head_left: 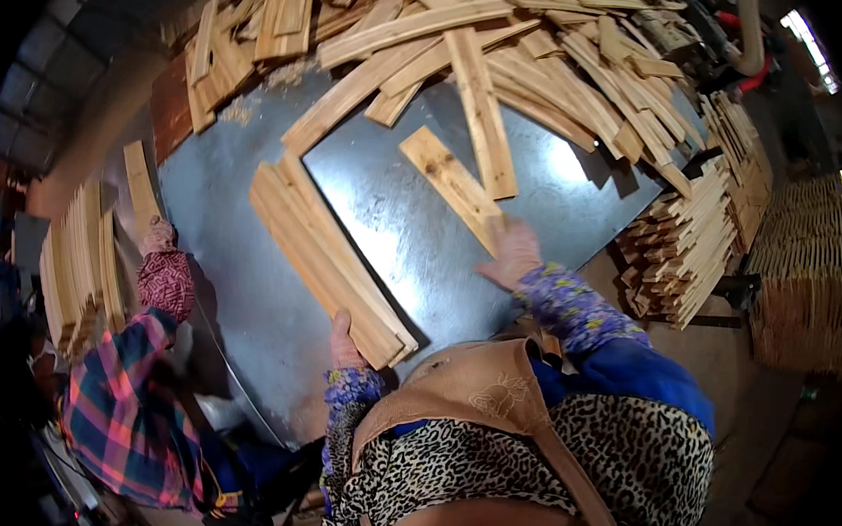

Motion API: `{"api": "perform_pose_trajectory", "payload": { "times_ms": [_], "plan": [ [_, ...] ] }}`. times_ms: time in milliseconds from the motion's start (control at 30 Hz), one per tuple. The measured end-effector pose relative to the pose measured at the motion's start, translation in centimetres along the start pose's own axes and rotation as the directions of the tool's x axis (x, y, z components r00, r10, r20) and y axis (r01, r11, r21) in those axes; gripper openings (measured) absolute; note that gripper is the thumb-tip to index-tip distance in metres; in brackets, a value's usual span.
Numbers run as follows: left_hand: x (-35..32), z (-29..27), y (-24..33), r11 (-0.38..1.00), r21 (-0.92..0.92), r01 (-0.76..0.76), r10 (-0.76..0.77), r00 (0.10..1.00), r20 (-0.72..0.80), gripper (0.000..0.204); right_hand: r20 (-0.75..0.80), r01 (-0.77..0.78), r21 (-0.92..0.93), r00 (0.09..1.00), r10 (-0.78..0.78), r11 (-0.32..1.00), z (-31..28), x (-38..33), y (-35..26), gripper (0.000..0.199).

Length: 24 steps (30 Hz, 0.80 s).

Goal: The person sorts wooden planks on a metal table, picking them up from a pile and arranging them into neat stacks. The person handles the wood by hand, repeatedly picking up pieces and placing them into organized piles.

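My left hand [343,340] grips the near end of a stack of flat wooden slats [318,240] lying on the grey metal tabletop [216,227]. My right hand [510,253] rests on the near end of a single short wooden slat [450,184] lying diagonally on the metal to the right of the stack. Both sleeves carry floral cuffs, and a tan apron sits over a leopard-print top at the bottom of the view.
A big loose heap of slats [524,54] covers the far side of the table. Neat stacks of slats [685,242] stand at the right, more [78,255] at the left. Another person in a plaid sleeve [130,396] reaches toward a slat [141,184] at the left.
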<state>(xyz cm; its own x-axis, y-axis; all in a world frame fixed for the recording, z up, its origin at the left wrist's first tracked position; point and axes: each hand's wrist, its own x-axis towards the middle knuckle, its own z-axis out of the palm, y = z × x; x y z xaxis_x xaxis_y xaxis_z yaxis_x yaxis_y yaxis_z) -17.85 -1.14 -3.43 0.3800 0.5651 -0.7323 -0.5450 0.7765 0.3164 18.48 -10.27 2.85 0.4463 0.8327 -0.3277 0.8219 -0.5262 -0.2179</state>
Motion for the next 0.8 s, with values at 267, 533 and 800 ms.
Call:
{"api": "perform_pose_trajectory", "payload": {
  "times_ms": [267, 533, 800],
  "plan": [
    [-3.9, 4.8, 1.4, 0.483, 0.757, -0.440, 0.541, 0.830, 0.136, 0.080, 0.090, 0.013, 0.451, 0.994, -0.060, 0.892, 4.4, 1.8, 1.9, 0.095],
    [-4.0, 7.4, -4.1, -0.265, 0.949, 0.170, 0.629, 0.777, 0.036, 0.102, 0.264, 0.522, 0.559, 0.625, -0.735, 0.645, 7.5, 2.8, -14.3, 0.037],
    [-3.1, 9.1, -4.8, -0.179, 0.919, 0.350, 0.657, 0.739, -0.153, 0.112, -0.579, -0.039, 0.268, 0.792, 0.194, 0.962, -4.2, 23.5, 6.3, 0.067]
  ]
}}
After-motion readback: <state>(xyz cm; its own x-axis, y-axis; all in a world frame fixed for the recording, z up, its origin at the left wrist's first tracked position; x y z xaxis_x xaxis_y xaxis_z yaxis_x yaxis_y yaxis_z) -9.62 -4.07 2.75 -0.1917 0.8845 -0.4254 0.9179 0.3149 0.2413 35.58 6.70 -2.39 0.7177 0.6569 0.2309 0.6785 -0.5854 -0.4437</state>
